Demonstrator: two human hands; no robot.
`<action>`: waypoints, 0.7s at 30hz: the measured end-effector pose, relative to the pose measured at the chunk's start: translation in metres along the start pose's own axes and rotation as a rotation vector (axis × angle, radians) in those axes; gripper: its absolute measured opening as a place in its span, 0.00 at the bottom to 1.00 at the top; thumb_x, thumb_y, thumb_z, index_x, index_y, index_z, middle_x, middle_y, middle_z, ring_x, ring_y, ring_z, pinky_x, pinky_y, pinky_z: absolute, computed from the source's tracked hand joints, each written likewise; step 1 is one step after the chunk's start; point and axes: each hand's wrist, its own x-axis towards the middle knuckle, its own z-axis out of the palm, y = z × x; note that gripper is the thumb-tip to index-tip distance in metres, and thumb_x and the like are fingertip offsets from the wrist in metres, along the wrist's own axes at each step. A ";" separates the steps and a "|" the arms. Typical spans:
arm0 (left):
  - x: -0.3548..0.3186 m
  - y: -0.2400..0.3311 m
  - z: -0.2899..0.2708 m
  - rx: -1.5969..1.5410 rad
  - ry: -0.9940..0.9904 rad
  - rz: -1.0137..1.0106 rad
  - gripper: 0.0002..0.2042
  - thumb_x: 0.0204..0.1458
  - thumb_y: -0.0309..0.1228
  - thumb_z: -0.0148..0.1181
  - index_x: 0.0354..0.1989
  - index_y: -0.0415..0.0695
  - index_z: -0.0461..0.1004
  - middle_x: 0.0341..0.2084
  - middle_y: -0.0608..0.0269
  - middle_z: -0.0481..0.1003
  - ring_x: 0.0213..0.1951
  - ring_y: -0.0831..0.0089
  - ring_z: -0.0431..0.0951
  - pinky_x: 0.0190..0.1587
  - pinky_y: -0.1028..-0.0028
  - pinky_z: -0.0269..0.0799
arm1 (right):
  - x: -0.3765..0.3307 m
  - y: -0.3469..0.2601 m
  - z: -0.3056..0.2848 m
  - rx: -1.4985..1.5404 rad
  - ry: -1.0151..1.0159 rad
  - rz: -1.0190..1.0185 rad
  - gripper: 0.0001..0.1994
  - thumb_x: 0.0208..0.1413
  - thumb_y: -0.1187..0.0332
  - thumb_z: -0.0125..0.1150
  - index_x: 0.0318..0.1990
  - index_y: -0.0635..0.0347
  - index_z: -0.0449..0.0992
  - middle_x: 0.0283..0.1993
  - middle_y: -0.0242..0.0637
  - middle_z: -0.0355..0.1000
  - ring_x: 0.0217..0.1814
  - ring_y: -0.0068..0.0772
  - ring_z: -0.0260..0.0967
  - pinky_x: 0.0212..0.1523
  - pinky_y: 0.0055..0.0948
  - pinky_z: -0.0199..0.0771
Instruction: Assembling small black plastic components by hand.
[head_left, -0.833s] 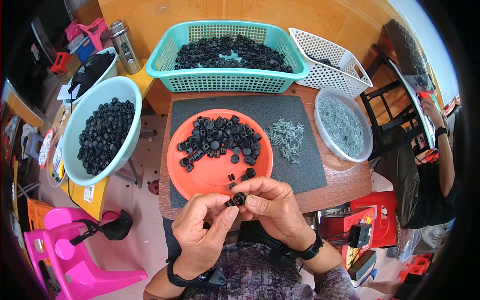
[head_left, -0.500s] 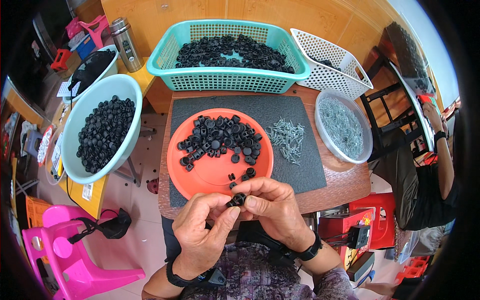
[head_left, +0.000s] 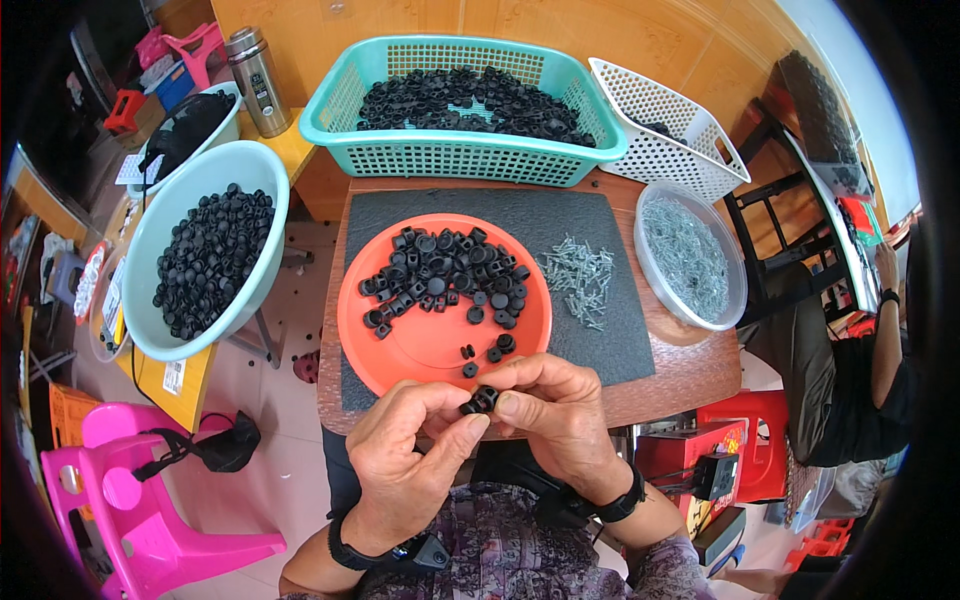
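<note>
Small black plastic cap (head_left: 479, 400): pinched between the fingertips of left hand (head_left: 408, 462) and right hand (head_left: 556, 412), near edge of tabletop (head_left: 680, 375). Step: apparently fitting a piece into it; next needs a firm, aligned press. Beyond: orange plate (head_left: 420, 345) of caps, loose screws (head_left: 580, 278). Any screw inside cap hidden.

Pale tiled floor (head_left: 300, 300) under a small wooden table (head_left: 690, 370), with warm wood-panelled wall (head_left: 600, 30) behind. Pink plastic chair (head_left: 130, 500) at lower left, red stool (head_left: 740, 450) to the right, in even daylight
</note>
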 end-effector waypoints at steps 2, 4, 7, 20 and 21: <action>0.000 -0.001 0.000 0.041 -0.013 0.073 0.08 0.43 0.20 0.64 0.31 0.36 0.73 0.23 0.63 0.73 0.22 0.81 0.74 0.23 0.83 0.69 | 0.000 0.000 0.000 -0.002 -0.004 -0.007 0.09 0.49 0.79 0.60 0.40 0.66 0.76 0.34 0.36 0.74 0.31 0.17 0.69 0.29 0.15 0.71; -0.001 0.002 0.001 0.026 0.023 -0.002 0.08 0.41 0.23 0.66 0.30 0.37 0.74 0.22 0.67 0.72 0.24 0.84 0.70 0.26 0.83 0.65 | 0.000 0.001 0.001 -0.011 0.012 -0.008 0.09 0.49 0.79 0.59 0.40 0.66 0.76 0.34 0.36 0.75 0.31 0.17 0.69 0.28 0.15 0.70; -0.001 0.001 0.001 0.044 0.026 0.021 0.08 0.41 0.22 0.66 0.30 0.37 0.74 0.21 0.67 0.72 0.23 0.84 0.70 0.26 0.83 0.65 | 0.000 0.002 0.000 0.009 0.003 0.007 0.09 0.50 0.79 0.59 0.40 0.66 0.76 0.34 0.36 0.75 0.31 0.17 0.69 0.28 0.15 0.70; 0.000 -0.005 -0.003 0.114 -0.029 0.126 0.08 0.41 0.20 0.65 0.31 0.36 0.73 0.22 0.63 0.73 0.21 0.81 0.74 0.24 0.83 0.70 | -0.002 0.000 0.007 -0.011 0.075 0.034 0.08 0.51 0.78 0.59 0.39 0.66 0.75 0.33 0.34 0.74 0.30 0.16 0.69 0.27 0.14 0.69; -0.002 -0.009 -0.003 -0.006 -0.035 0.028 0.08 0.42 0.21 0.65 0.31 0.37 0.73 0.23 0.64 0.73 0.22 0.81 0.73 0.25 0.83 0.70 | -0.002 0.001 0.006 -0.031 0.069 0.019 0.07 0.51 0.78 0.59 0.39 0.66 0.75 0.33 0.34 0.74 0.30 0.16 0.69 0.27 0.14 0.69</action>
